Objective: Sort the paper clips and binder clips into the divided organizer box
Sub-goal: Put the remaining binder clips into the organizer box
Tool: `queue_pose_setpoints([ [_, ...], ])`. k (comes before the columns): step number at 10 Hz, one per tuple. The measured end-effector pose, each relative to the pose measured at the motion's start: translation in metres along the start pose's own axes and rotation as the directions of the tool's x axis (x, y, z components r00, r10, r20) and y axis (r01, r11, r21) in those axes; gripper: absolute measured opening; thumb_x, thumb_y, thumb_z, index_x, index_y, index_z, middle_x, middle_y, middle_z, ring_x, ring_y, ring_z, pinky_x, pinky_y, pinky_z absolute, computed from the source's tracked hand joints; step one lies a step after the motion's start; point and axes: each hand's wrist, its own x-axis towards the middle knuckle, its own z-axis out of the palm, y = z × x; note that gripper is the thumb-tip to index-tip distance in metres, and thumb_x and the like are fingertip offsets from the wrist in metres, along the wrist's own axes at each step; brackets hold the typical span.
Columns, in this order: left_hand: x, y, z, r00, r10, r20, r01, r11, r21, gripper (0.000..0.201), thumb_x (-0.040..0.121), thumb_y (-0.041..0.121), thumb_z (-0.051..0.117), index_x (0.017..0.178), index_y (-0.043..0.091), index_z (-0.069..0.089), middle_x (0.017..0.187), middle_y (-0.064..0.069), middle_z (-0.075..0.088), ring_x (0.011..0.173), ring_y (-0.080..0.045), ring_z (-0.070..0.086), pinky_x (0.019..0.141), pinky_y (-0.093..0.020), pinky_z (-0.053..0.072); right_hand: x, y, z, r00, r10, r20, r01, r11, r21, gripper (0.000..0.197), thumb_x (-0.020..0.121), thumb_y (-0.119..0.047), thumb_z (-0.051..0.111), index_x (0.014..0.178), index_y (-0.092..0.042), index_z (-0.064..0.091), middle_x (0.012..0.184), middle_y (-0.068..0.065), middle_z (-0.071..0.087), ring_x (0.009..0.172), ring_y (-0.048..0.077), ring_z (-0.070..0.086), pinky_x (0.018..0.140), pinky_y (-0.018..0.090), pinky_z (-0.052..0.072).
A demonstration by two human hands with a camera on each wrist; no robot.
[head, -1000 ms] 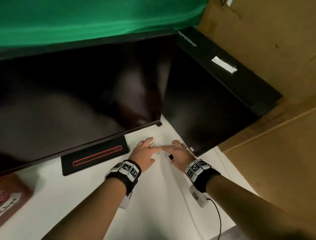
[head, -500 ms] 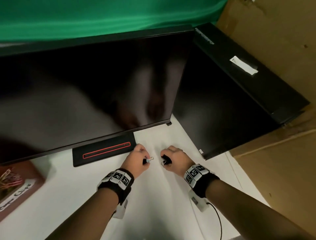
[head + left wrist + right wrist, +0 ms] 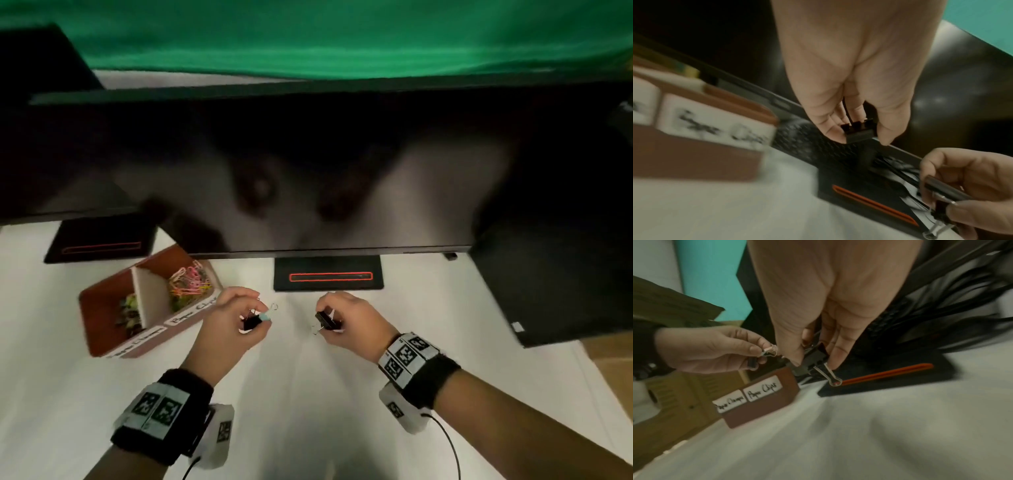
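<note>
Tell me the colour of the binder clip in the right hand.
Black binder clip with silver wire handles; right wrist view shows it best.

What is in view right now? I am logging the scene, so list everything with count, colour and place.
organizer box: one, brown, two white labels, on the table at left.
paper clips: a heap, pink, orange and yellow, in the box's right compartment.
clips in the left compartment: several, dark and yellowish, blurred.
binder clips: two, black; one in the left hand, one in the right hand.
monitor: one, black, behind the hands.
monitor bases: two, black with red outline, one centre, one left.
table: white.
backdrop: green.
left hand: pinches its clip.
right hand: pinches its clip.
</note>
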Motion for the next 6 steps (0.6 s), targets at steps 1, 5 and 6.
queue_pose_setpoints([
  [1,-0.015,-0.025,-0.064,0.983,-0.06,-0.172,0.068,0.997,0.042,0.021,0.07,0.007,0.078,0.078,0.022,0.065,0.104,0.004,0.058,0.087,-0.005,0.06,0.072,-0.006,0.046,0.039,-0.056,0.027,0.991,-0.13,-0.015,0.131,0.989,0.075,0.028,0.075,-0.015,0.073,0.098,-0.018,0.058,0.092,-0.002,0.058,0.074,0.009,0.052,0.068,0.009,0.041],
  [5,-0.014,-0.085,-0.196,0.876,-0.477,0.077,0.466,0.792,-0.395,0.061,0.088,0.065,0.018,0.127,0.03,0.048,0.123,0.001,0.053,0.111,-0.02,0.055,0.092,-0.032,0.044,0.164,-0.237,0.145,0.967,-0.214,0.14,0.209,0.977,0.046,0.047,0.086,-0.026,0.063,0.129,-0.019,0.044,0.119,0.008,0.058,0.104,0.023,0.058,0.09,0.036,0.05],
  [6,-0.015,-0.087,-0.208,0.893,-0.449,0.011,0.435,0.858,-0.275,0.07,0.081,0.075,0.013,0.133,0.038,0.04,0.136,0.003,0.047,0.117,-0.008,0.046,0.099,-0.028,0.035,0.17,-0.234,0.154,0.978,-0.158,0.133,0.149,0.986,0.078,0.054,0.089,-0.03,0.06,0.136,-0.021,0.036,0.127,0.008,0.057,0.104,0.02,0.059,0.093,0.037,0.05],
])
